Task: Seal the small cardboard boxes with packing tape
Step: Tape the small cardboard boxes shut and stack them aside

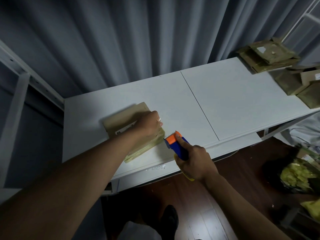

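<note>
Box (pixel 126 125) lay flat on the white bench (pixel 233 101), near the front-left, with my left hand (pixel 149 125) pressed on top, fingers curled down over its right edge to pin it. Taped near side looked glossy; couldn't tell how many passes were on it. My right hand (pixel 195 163) was wrapped tight round the blue handle of the tape dispenser (pixel 174 141), index finger stretched along the orange head, serrated blade right at the box's near-right corner. Looked like the end of a strip, so best move in my judgement: hold the box firm, tilt the blade down into the tape, snap it clean, then rub the tail flat. Tape itself was too clear to make out, and whether the blade touched the cardboard I couldn't say. More boxes (pixel 268 56) sat stacked at the far right end, blurred and partly cut off by the frame.
</note>
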